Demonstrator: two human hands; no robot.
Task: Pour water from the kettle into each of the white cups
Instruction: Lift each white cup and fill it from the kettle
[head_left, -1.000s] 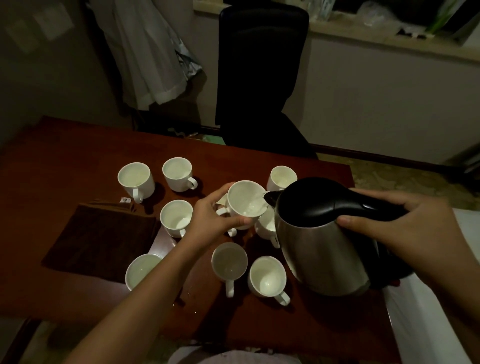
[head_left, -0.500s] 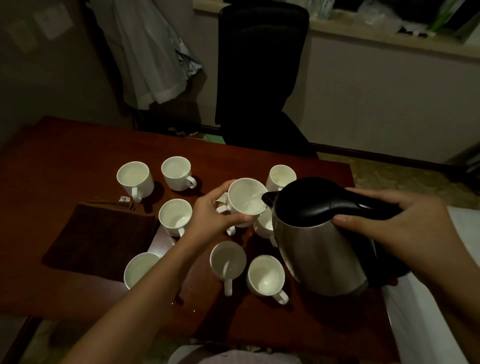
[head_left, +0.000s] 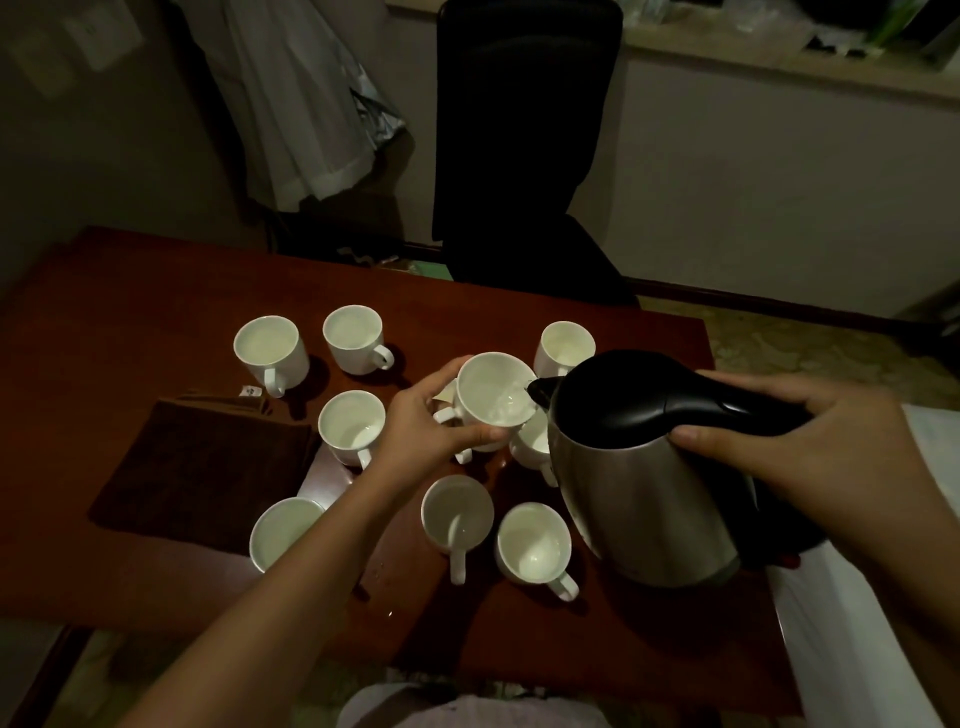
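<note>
Steel kettle (head_left: 639, 493), centre right, tilting in the clenched right hand (head_left: 800, 441); left hand (head_left: 421, 426) gripping one raised cup (head_left: 493, 395); eight more cups standing on the table (head_left: 156, 291).

A dim office or home study, by its furnishings: a tall black high-backed office chair (head_left: 524, 140) stands past the far edge of a reddish-brown wooden surface (head_left: 156, 291), pale garments (head_left: 301, 104) hang against the wall beyond the far left corner, and a cluttered stone window ledge (head_left: 779, 62) runs along the plain wall.
</note>
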